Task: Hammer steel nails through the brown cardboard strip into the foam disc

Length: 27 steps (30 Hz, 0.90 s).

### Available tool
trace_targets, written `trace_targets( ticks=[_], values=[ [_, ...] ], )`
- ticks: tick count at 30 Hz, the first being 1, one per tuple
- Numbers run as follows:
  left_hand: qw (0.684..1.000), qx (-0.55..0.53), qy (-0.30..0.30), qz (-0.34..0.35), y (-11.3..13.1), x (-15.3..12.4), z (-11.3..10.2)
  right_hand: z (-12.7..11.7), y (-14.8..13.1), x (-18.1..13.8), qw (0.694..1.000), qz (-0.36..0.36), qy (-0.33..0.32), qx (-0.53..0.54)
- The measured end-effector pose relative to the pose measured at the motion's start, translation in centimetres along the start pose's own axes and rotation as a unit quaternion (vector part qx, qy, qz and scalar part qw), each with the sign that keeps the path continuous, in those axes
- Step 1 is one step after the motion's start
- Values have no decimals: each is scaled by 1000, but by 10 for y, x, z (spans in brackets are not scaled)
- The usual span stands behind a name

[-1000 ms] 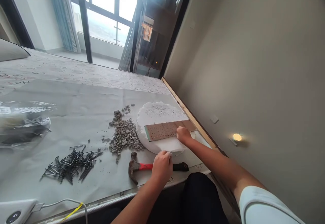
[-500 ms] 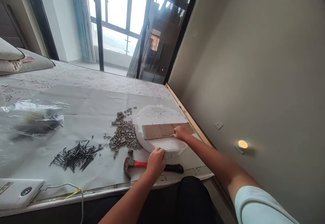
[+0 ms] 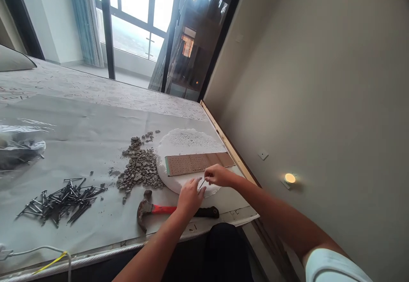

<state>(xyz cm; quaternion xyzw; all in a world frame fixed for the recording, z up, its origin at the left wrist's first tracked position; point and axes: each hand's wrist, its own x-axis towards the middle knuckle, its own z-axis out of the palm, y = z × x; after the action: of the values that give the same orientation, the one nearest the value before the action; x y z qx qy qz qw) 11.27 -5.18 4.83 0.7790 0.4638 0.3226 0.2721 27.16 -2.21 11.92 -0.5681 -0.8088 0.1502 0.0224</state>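
My right hand [image 3: 218, 176] pinches a thin dark nail [image 3: 202, 183] over the lower part of a round white slab [image 3: 183, 139]. Close on its left, my left hand [image 3: 189, 197] has thumb and forefinger apart around the nail's lower end; whether they touch it is unclear. Across the slab lies a brown board [image 3: 191, 164] dotted with small holes, green along its left end. Beneath my left wrist a claw hammer [image 3: 162, 209] with a red and black handle rests on the grey sheet. Its handle is partly covered by my hand.
Grey rubble [image 3: 140, 169] is heaped against the slab's left side. A pile of nails [image 3: 64, 201] lies farther left, with a clear plastic bag [image 3: 22, 148] behind it. A white cable [image 3: 38, 250] runs along the front edge. A wooden rail [image 3: 220, 130] borders the wall.
My right hand has left the brown board and come toward my left hand, where a nail now shows. My left thumb and forefinger have spread apart. The camera view has shifted right.
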Motion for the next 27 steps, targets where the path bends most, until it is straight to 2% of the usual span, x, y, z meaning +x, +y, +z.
trace_targets(
  ticks=[3, 6, 8, 11, 13, 16, 21, 27],
  values=[
    [998, 1, -54, -14, 5, 6, 6, 8, -6, -7, 998, -48, -25, 45],
    [997, -10, -74, -27, 3, 11, 13, 10, 5, -6, 992, -37, -63, 104],
    [996, -15, -77, -41, 1, 14, 16, 8, 17, -1, 993, -32, -41, 109],
    [996, -3, -70, -58, 0, 16, 18, 9, 35, 12, 996, -45, 83, 5],
    [996, 8, -65, -57, 1, 16, 18, 13, 45, 22, 987, -44, 112, -105],
    [997, 22, -55, -47, 2, 16, 18, 24, 54, 34, 973, -39, 79, -212],
    [998, 34, -44, -25, -1, 16, 19, 40, 60, 42, 971, -47, 68, -225],
    [1000, 10, 2, 1, -7, 16, 22, 42, 63, 44, 963, -62, 43, -259]
  ],
)
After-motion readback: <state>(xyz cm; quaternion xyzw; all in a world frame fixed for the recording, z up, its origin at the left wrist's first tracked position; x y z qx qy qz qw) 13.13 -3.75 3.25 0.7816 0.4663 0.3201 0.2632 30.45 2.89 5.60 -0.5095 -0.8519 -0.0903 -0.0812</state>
